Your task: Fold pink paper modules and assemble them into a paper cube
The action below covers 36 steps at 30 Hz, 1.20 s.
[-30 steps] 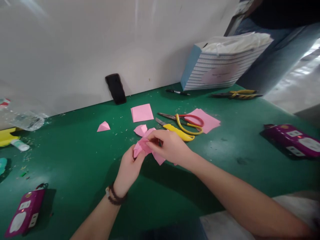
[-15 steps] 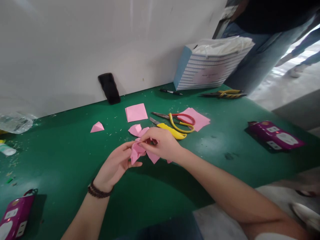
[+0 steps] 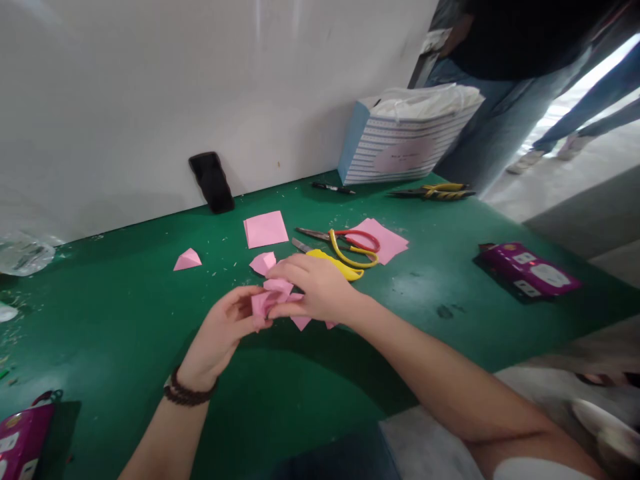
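Nearer me than the scissors [image 3: 335,248], I hold folded pink paper [image 3: 279,287], the fingers of my left hand [image 3: 219,330] gripping one side, my right hand [image 3: 320,285] pinching the other; gentle, even pressure should avoid tearing it.

Pink paper [image 3: 278,287], green tabletop [image 3: 120,327]

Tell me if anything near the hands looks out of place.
Yes: the yellow-handled knife lies just beyond the right hand with its blade uncovered, which looks oddly close to a hand holding the folded pink paper.
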### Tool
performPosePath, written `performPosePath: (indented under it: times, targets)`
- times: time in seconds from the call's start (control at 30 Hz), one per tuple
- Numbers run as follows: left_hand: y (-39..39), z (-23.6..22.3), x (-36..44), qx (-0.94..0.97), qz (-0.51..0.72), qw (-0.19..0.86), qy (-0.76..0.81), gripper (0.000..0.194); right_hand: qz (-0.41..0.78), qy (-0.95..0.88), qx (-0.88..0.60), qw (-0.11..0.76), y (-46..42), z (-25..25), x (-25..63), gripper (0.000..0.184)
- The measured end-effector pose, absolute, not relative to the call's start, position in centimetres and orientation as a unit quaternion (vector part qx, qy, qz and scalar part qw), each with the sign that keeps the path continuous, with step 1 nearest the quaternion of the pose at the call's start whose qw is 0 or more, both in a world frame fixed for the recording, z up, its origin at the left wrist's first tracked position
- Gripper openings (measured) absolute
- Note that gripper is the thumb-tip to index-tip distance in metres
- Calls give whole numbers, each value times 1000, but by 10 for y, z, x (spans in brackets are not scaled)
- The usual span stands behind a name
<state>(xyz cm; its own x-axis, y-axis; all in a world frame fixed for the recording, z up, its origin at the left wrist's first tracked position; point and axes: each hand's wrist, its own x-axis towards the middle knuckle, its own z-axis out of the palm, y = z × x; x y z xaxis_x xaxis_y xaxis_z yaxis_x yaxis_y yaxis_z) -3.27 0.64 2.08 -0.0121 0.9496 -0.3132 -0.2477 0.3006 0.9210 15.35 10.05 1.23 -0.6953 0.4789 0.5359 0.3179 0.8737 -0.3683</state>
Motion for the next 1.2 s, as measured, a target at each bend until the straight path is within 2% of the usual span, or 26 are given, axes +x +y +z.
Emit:
performPosePath:
  times: [0.07,0.2,0.37,0.53,0.7,0.83,1.0,1.2]
  targets:
    - [8,24,-41,340,515,574,538,43,161,-901,-250,316,105,21,159,47]
    - [13,26,-60,401,519,460,598,46,199,-868,-308,336,114,31,168,31]
    - [21,14,-79,563,369,295,678,42,196,-838,-382,337,122,26,171,24]
    - [34,-8,-97,702,288,165,630,36,171,-848,-382,326,126,23,173,22]
    - [46,-16,-109,749,239,156,598,34,181,-839,-409,311,126,26,176,21]
    - [42,-8,-108,766,198,174,586,48,182,-834,-418,310,124,28,176,21]
    - [34,0,-73,787,220,141,559,50,168,-840,-412,312,123,27,176,20]
    - [40,-11,-32,830,199,68,516,27,162,-848,-399,309,122,25,175,21]
